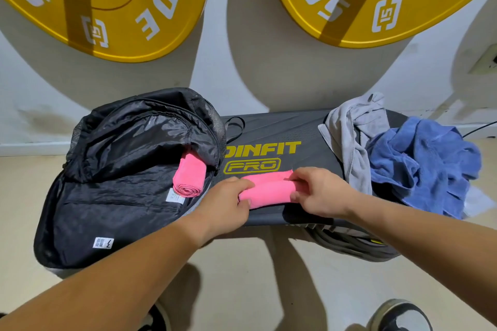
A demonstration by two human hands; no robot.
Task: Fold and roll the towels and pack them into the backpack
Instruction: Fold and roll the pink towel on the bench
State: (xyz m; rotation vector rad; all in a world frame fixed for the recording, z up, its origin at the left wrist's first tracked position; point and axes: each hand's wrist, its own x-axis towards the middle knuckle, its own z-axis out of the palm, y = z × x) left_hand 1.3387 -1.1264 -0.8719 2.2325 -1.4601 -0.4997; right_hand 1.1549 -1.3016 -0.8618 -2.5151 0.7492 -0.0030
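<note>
The black backpack (pixel 115 196) lies unzipped on the counter (pixel 304 153), its lining showing. Inside it, against its right edge, sits a rolled pink towel (pixel 188 177). Just right of the backpack, a second pink towel (pixel 269 189) lies half rolled on the counter. The left hand (pixel 228 201) and right hand (pixel 320 193) grip its two ends, fingers (pixel 243 184) curled round the cloth. Farther right of the backpack, a gray towel (pixel 352 137) and a blue towel (pixel 422 161) lie crumpled together.
</note>
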